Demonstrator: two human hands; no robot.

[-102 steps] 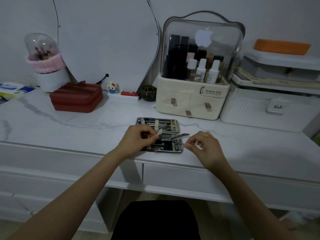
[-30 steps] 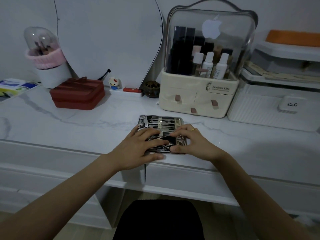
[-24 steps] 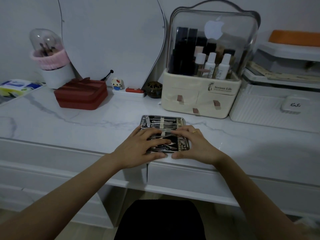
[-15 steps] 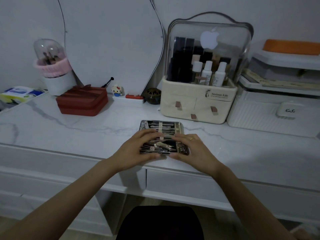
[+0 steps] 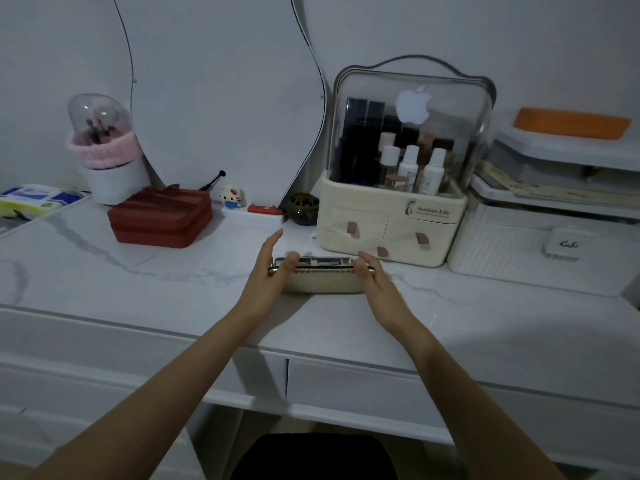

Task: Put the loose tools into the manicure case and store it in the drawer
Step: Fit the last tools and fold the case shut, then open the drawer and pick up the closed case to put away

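Observation:
The manicure case [image 5: 323,284] lies on the white marble tabletop [image 5: 138,289], half folded. Its near half stands raised, with the pale gold outer side facing me. Above that edge a strip of the metal tools [image 5: 313,261] in the far half still shows. My left hand [image 5: 268,271] is at the case's left end, fingers straight and pointing up, thumb lying on the raised edge. My right hand [image 5: 375,282] is against the right end with its fingers stretched along it. The drawer [image 5: 349,384] under the tabletop is closed.
Behind the case stands a cream cosmetics organiser [image 5: 391,223] with a clear lid. A white storage box [image 5: 540,251] sits to the right. A red case [image 5: 161,218], a small dark bowl [image 5: 304,209] and a brush holder [image 5: 104,150] stand at the back left.
The loose tools were laid into the open case. Both hands then lifted the near half up from flat, so its gold outside now faces me.

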